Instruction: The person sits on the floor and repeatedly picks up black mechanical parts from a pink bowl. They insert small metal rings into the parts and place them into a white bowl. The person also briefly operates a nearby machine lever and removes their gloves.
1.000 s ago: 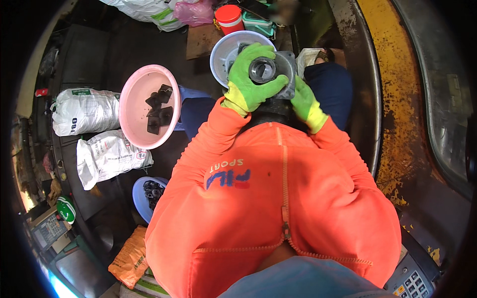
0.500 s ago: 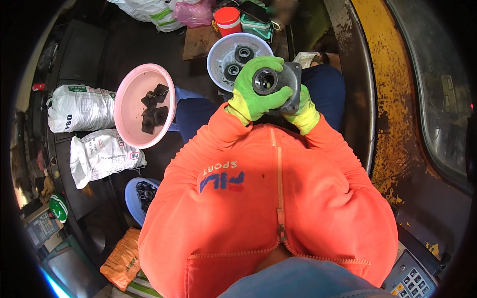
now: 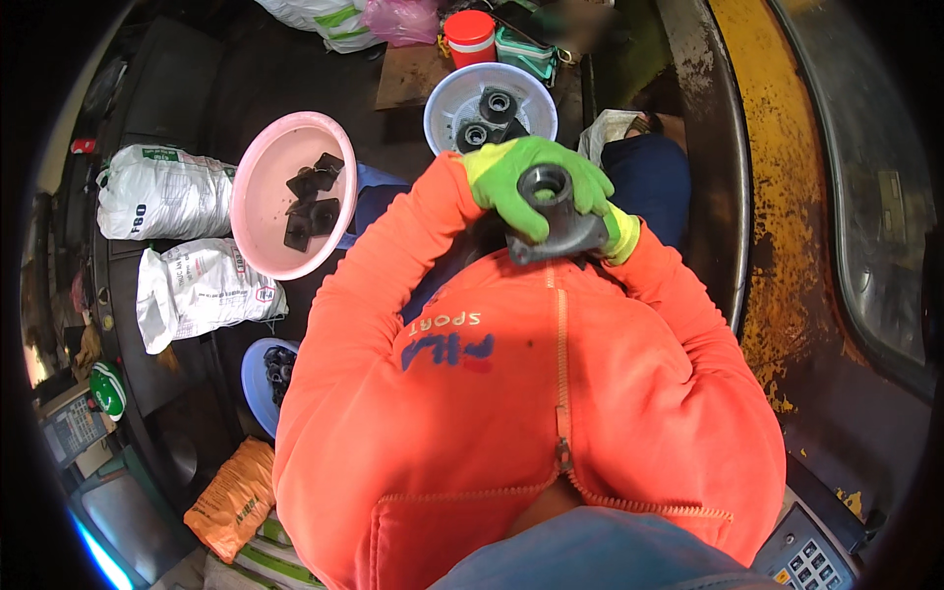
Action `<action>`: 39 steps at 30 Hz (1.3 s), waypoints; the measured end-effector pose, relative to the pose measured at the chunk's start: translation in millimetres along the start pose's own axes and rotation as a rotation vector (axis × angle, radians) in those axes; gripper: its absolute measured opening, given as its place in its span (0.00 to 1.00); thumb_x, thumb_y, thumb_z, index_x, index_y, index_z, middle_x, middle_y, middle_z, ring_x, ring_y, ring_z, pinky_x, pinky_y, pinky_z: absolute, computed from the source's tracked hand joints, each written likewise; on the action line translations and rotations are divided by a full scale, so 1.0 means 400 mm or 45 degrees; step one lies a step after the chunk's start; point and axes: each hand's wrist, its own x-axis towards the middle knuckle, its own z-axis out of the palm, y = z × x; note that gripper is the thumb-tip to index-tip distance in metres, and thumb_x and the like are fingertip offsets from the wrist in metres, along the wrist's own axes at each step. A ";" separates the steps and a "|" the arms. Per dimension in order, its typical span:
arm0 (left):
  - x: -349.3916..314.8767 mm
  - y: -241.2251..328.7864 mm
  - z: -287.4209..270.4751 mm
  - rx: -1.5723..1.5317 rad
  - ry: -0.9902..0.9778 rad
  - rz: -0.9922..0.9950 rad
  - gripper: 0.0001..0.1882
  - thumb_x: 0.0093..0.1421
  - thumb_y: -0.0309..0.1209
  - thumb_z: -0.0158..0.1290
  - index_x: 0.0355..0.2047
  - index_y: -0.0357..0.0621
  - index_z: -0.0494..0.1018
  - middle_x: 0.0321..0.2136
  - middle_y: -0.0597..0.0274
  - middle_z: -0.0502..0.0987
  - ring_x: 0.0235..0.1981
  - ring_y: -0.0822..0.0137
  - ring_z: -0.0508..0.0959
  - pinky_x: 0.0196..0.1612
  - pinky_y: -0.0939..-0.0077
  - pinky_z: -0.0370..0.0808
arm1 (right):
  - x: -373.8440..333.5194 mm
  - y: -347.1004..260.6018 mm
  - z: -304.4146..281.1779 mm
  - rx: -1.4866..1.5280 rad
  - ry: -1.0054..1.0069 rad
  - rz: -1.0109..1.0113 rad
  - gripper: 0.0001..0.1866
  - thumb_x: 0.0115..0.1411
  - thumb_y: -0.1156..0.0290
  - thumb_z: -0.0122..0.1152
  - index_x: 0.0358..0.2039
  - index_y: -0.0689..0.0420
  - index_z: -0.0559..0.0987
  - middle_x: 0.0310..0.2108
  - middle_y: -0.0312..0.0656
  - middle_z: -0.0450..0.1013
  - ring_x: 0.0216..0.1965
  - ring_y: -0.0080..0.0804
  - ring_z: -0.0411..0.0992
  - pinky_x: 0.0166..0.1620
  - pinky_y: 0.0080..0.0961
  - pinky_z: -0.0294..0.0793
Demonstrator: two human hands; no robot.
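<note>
Grips a black plastic-looking fitting [image 3: 563, 234], with a round collar above a wide angular flange, in the green-gloved left hand [image 3: 513, 172]. Wraps the fingers narrowly about the collar, with the thumb on its left side. Holds it close before an orange zipped jacket [image 3: 472, 413], with the flange slanting toward the body. Has the right hand [image 3: 619, 233], in a green glove with a yellow cuff, just right of the fitting; too hidden to tell whether clasping it.

Shows, just beyond the left fingers, a pale blue round plastic basin [image 3: 453, 104] with black collared parts [image 3: 499, 103] inside, and farther beyond, a red cylindrical container with a white band [image 3: 470, 41]. Shows, well left of the fingers, a pink round plastic basin [image 3: 270, 182] with dark angular pieces [image 3: 320, 218] inside, then white printed sacks [image 3: 162, 192]. Includes, left and bodyward of the fingers, a blue round basin [image 3: 257, 391] with dark parts [image 3: 280, 370] inside.
</note>
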 end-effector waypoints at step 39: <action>0.003 0.035 -0.025 0.112 -0.036 0.009 0.27 0.35 0.34 0.62 0.40 0.40 0.75 0.50 0.55 0.75 0.57 0.55 0.70 0.64 0.62 0.57 | 0.038 0.023 0.013 0.122 0.055 -0.388 0.29 0.56 0.73 0.62 0.58 0.52 0.66 0.55 0.36 0.67 0.56 0.28 0.66 0.58 0.28 0.66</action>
